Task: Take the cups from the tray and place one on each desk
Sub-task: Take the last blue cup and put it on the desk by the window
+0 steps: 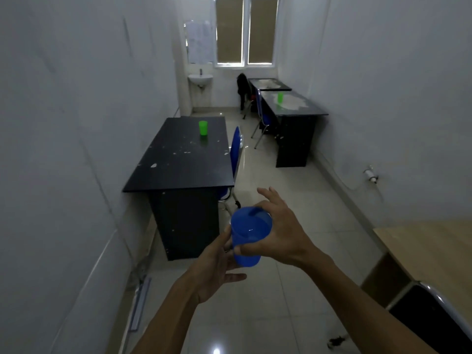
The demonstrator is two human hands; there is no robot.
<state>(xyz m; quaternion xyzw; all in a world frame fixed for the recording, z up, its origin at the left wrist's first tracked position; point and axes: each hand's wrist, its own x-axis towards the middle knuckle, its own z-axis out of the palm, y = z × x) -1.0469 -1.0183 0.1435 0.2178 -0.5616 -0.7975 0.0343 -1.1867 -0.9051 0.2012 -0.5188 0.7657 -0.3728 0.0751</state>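
Walls of pale grey close in a narrow room, and along the left one stands a black desk (178,159) whose scuffed tabletop carries a green cup (203,128), upright, toward the far end. A blue chair (235,146) is tucked against that desk's right edge. Beyond it, a small white sink (200,78) hangs on the far wall beneath a window (245,31).

Out in front of me, over the tiled floor (293,200), I hold a blue cup (249,235) between both hands, tilted so its open mouth faces me. My left hand (217,267) comes up from below with its fingers curled round the lower left of the cup. My right hand (281,233) grips the cup from the right, thumb pressed across its near side, the index finger stretched forward and free.

Further right, two dark desks stand end to end along the right wall; the nearer one (293,108) has a second green cup (280,97) upright on its worn tabletop, and the farther one (268,84) has dark clothing (242,88) draped on a chair beside it. At the right edge, close to me, a light wooden tabletop (434,254) shows.
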